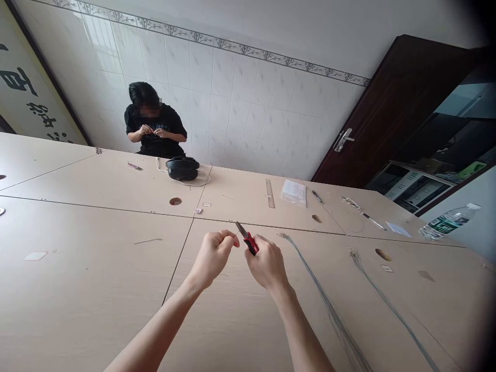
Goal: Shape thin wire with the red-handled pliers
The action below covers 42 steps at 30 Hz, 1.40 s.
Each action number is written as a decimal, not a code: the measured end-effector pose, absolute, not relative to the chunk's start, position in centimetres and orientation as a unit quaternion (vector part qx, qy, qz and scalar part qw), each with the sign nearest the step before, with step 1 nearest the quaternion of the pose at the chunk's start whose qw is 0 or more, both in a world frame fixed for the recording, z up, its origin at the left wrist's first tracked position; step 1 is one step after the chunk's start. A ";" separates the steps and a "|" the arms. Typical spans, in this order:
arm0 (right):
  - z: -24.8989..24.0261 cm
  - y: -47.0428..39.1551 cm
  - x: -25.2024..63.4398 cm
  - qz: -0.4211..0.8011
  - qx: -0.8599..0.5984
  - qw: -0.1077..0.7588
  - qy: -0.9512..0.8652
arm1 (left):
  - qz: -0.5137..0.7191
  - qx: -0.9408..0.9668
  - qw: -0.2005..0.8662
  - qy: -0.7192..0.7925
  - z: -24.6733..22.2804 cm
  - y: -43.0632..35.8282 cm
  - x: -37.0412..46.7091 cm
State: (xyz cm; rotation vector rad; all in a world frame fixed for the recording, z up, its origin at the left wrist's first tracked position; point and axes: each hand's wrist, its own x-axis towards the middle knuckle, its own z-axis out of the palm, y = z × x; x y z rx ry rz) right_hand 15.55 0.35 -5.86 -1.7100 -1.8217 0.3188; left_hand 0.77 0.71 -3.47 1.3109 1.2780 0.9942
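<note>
My right hand [267, 261] is wrapped round the handles of small pliers [250, 242] with red and black grips. Their dark jaws point up and to the left, close to my left hand. The fingertips of my left hand [215, 253] are pinched together on a thin wire, whose short end shows faintly beside the jaws. Whether the jaws touch the wire, I cannot tell. Right of my hands lies a bundle of thin grey-blue wires [315, 279] with small metallic ends. A second bundle of wires [382, 295] lies further right.
Across the pale table [116, 299], a person [155, 124] works with both hands near a black device [182, 168] with a white cable. A ruler [270, 194], plastic bag [293, 192], pen [374, 221] and water bottle [447, 222] lie rightward. One twisted wire [148, 241] is left.
</note>
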 end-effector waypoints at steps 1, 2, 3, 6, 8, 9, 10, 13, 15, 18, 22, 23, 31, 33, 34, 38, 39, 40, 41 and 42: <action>-5.7 0.2 15.6 0.117 -0.639 0.308 -0.695 | 0.413 0.541 0.508 0.529 -3.4 0.7 0.6; -5.6 0.1 15.6 0.113 -0.633 0.310 -0.700 | 0.414 0.538 0.511 0.528 -3.4 0.7 0.4; -5.4 -0.1 15.6 0.110 -0.629 0.312 -0.704 | 0.416 0.535 0.512 0.527 -3.3 0.7 0.2; -5.1 -0.6 15.5 0.104 -0.620 0.322 -0.708 | 0.433 0.527 0.504 0.530 -2.9 0.6 -0.3; -5.0 -0.8 15.3 0.099 -0.612 0.329 -0.713 | 0.443 0.525 0.498 0.530 -2.4 0.4 -0.5; -4.9 -0.9 15.2 0.098 -0.608 0.331 -0.715 | 0.445 0.526 0.496 0.529 -2.2 0.4 -0.6; -4.9 -1.0 15.2 0.098 -0.606 0.333 -0.716 | 0.444 0.527 0.496 0.527 -2.1 0.3 -0.7; -4.8 -1.1 15.0 0.099 -0.605 0.334 -0.716 | 0.441 0.534 0.499 0.521 -1.8 0.2 -0.8; -4.7 -1.2 15.0 0.100 -0.605 0.334 -0.715 | 0.443 0.535 0.501 0.516 -1.7 0.1 -0.8; -4.7 -1.2 14.9 0.101 -0.606 0.334 -0.715 | 0.447 0.533 0.499 0.517 -1.7 0.1 -0.8; -4.6 -1.1 14.9 0.116 -0.597 0.346 -0.714 | 0.453 0.528 0.495 0.520 -1.6 0.1 -0.8; -4.5 -1.1 15.0 0.129 -0.587 0.356 -0.716 | 0.454 0.525 0.494 0.523 -1.5 0.1 -0.9; -3.6 -1.2 16.4 0.256 -0.507 0.481 -0.668 | 0.430 0.504 0.528 0.531 -1.5 0.5 -1.1; -3.5 -1.2 16.6 0.260 -0.497 0.482 -0.673 | 0.414 0.508 0.554 0.514 -1.5 0.6 -1.1; -3.5 -1.2 16.6 0.261 -0.489 0.478 -0.682 | 0.406 0.510 0.569 0.502 -1.5 0.5 -1.1; -3.4 -1.2 16.5 0.259 -0.456 0.461 -0.716 | 0.384 0.510 0.608 0.472 -1.2 0.4 -1.1; -3.4 -1.2 16.4 0.256 -0.452 0.459 -0.721 | 0.379 0.511 0.612 0.470 -1.2 0.4 -1.1; -3.4 -1.2 16.2 0.253 -0.449 0.459 -0.724 | 0.375 0.511 0.615 0.468 -1.1 0.4 -1.0; -3.3 -1.3 16.1 0.250 -0.448 0.458 -0.726 | 0.371 0.513 0.618 0.467 -1.0 0.3 -1.0; -3.3 -1.3 16.0 0.250 -0.449 0.456 -0.726 | 0.367 0.514 0.619 0.466 -0.9 0.3 -1.0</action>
